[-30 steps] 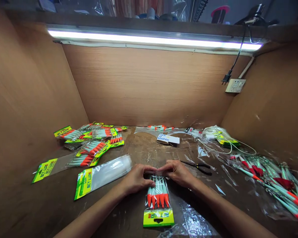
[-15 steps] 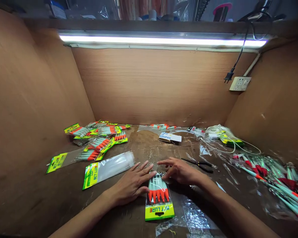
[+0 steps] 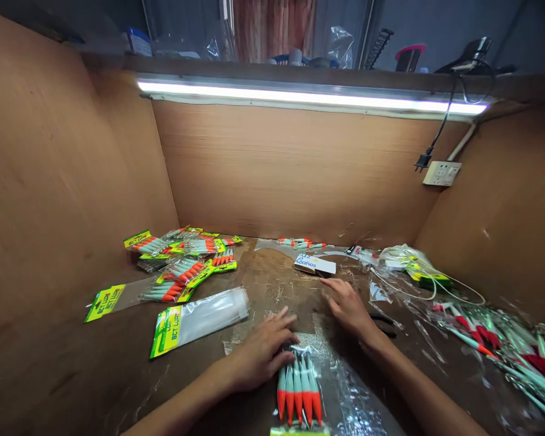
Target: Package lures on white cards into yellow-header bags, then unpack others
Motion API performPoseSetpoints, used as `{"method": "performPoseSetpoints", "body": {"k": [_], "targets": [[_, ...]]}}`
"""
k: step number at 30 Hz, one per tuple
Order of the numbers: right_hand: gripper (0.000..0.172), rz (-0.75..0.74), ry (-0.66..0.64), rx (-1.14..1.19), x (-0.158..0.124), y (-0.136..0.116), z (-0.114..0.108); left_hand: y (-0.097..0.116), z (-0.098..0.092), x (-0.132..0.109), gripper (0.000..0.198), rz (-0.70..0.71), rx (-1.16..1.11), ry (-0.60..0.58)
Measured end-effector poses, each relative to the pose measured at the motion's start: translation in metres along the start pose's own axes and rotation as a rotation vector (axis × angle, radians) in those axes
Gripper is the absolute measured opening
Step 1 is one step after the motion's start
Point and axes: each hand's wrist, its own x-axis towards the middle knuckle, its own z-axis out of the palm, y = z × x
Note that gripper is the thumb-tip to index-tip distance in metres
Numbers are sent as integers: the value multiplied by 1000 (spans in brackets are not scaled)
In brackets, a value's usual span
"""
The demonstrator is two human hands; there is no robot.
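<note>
A clear pack of fishing lures [image 3: 300, 387], pale with orange-red tips, lies flat in front of me; its yellow header is cut off by the bottom of the view. My left hand [image 3: 270, 348] rests at the pack's far end, fingers apart and slightly blurred, thumb against the plastic. Farther out, my right hand [image 3: 347, 306] reaches over the table with its index finger stretched toward a small box with handwriting [image 3: 315, 264]. Nothing shows in that hand, and its fingertip is close to the box's front edge. Black-handled pliers [image 3: 384, 325] are partly hidden behind the right wrist.
Filled lure packs [image 3: 181, 266] are heaped at the back left. In front of them lie flat empty bags [image 3: 209, 315] with yellow headers. Loose lures [image 3: 504, 345] spread at the right, near a white cord [image 3: 429, 293]. Wooden panels [image 3: 272, 175] enclose the table.
My right hand has left the lure pack and moved forward toward the small box. My left hand stays at the pack, which sits lower in view. The camera has tilted up somewhat.
</note>
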Motion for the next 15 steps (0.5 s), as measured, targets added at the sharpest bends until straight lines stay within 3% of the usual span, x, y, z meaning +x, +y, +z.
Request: {"method": "performPoseSetpoints", "body": {"k": [4,8,10,12,13,15], "targets": [[53,10,84,-162,1,21,2,19,-2,-9,34,-70,-267,52],[58,39,64,-240,-1,47,9,9,-16,-9,59,-139,-552,46],[62,52,46,-304,3,59,13,-5,-40,-12,65,-142,-587,61],[67,55,32,-392,11,65,15,-23,-78,-20,64,-152,-557,170],[69,54,24,-440,18,64,15,-34,-101,-26,65,-168,-536,246],[73,55,-7,-500,33,58,12,-58,-148,-39,62,-275,-407,518]]}}
